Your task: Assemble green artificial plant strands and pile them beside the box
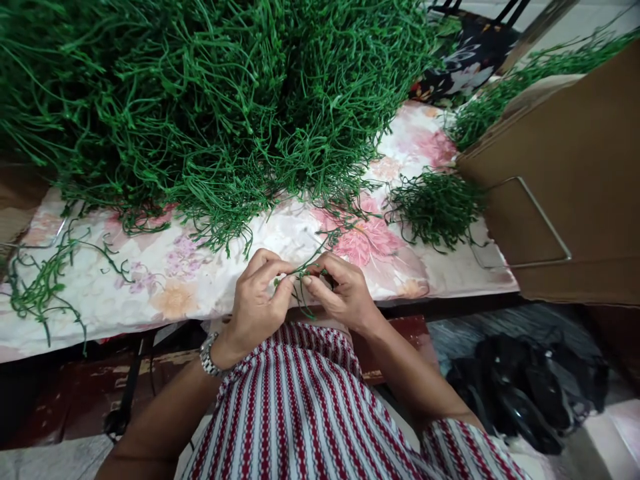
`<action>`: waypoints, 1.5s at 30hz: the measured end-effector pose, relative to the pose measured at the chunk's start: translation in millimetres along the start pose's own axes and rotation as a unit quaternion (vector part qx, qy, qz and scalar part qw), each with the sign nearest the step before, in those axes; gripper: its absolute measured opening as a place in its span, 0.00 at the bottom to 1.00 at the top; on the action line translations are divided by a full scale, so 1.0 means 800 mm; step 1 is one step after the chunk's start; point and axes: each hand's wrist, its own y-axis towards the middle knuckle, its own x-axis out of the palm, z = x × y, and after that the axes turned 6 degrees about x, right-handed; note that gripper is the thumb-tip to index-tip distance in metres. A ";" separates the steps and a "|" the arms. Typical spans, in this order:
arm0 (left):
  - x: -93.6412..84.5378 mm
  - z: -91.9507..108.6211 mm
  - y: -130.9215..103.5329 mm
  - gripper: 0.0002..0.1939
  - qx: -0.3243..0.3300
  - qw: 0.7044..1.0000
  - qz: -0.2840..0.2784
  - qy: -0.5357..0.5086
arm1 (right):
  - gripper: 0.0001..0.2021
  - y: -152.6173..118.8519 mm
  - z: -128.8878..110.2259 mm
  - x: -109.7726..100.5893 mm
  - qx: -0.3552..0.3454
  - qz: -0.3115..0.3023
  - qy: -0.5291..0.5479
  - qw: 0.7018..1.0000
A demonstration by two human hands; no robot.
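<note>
Thin green plastic-looking plant stems [316, 255] are pinched between my two hands at the table's near edge. My left hand [263, 293], with a metal watch [211, 355] on its wrist, grips them with thumb and forefinger. From the other side my right hand [343, 290] closes its thumb and fingers on the same stems. Stem ends stick out above and below the fingertips. Just beyond my hands rises a large heap of similar green stems [240, 113]. To the right lies a smaller bunch [435, 207], and a few loose stems [43, 277] rest at the far left.
A flowered cloth [210, 280] covers the table. At the right stands a brown cardboard box [565, 173] with a bent wire frame [545, 220] against it. More green stems [540, 80] lie behind the box. Black bags [525, 387] sit low at the right.
</note>
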 end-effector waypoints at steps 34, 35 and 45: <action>-0.017 -0.030 -0.001 0.19 -0.130 0.836 -0.387 -0.366 | 0.11 0.011 0.011 -0.014 -0.097 -0.423 0.150 0.889; -0.019 -0.030 0.000 0.20 -0.120 0.834 -0.405 -0.356 | 0.11 0.012 0.011 -0.015 -0.082 -0.440 0.166 0.879; -0.004 -0.035 -0.023 0.17 -0.261 0.816 -0.274 -0.436 | 0.12 0.016 0.014 -0.013 -0.025 -0.415 0.179 0.892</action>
